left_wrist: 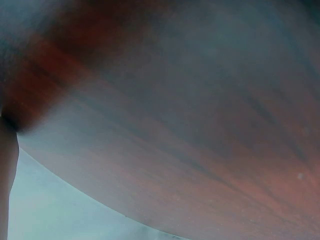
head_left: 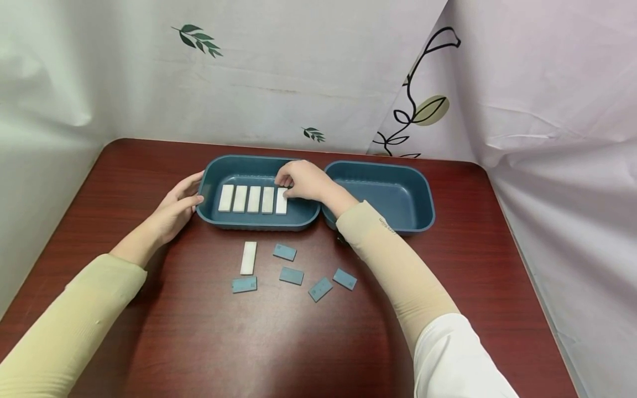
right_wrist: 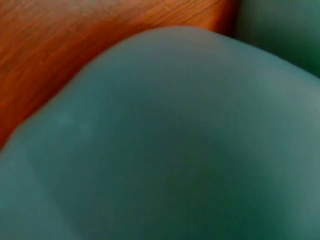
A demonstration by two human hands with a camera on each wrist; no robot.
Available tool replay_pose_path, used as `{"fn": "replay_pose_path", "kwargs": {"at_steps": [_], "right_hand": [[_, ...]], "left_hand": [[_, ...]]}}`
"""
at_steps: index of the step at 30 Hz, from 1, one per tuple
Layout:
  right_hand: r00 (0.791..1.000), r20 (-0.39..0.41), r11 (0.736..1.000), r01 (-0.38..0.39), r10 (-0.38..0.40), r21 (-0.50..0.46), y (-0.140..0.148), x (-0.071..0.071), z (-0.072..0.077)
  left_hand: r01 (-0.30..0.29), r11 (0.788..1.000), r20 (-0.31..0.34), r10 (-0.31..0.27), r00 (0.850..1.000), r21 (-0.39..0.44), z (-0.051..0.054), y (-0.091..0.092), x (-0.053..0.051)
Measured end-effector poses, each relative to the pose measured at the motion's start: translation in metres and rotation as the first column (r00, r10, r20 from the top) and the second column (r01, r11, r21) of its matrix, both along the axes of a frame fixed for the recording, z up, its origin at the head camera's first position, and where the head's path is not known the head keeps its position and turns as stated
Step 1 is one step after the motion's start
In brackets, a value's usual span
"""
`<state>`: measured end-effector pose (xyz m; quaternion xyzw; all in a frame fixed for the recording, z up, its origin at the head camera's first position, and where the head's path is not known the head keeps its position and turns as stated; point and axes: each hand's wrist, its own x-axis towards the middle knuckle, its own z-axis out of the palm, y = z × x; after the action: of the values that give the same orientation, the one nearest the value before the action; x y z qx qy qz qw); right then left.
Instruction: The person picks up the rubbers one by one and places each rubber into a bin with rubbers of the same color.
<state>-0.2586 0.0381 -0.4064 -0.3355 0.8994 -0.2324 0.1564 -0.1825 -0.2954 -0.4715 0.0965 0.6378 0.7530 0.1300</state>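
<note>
nearest, short of the right hand, blue tiles and a loose white tile lie apart. the left hand, fingers extended, touches the blue tray, seemingly steadying it. the right pinches an end tile inside, likely aligning it with the white row; another tray sits beside that wrist.

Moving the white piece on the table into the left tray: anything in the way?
Nothing visible lies on the table between the white piece and the left tray; only the tray's near wall must be cleared. Inside, the right hand, at the rightmost white piece, partly covers the tray's right end.
</note>
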Motion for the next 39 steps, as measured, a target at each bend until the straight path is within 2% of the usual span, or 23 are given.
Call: {"fn": "replay_pose_path", "kwargs": {"at_steps": [14, 24, 39], "right_hand": [[1.000, -0.004, 0.999, 0.007, -0.007, -0.050, 0.002, 0.001, 0.002], [1.000, -0.010, 0.996, -0.008, 0.007, -0.089, 0.003, 0.004, 0.011], [0.996, 0.007, 0.980, -0.085, 0.088, -0.178, -0.008, 0.030, 0.029]], "left_hand": [[-0.005, 1.000, 0.010, 0.005, 1.000, -0.012, 0.000, 0.000, 0.000], [-0.006, 1.000, -0.002, 0.006, 1.000, -0.017, 0.000, 0.000, 0.000], [-0.012, 1.000, -0.001, 0.012, 1.000, -0.022, 0.001, 0.001, 0.000]]}}
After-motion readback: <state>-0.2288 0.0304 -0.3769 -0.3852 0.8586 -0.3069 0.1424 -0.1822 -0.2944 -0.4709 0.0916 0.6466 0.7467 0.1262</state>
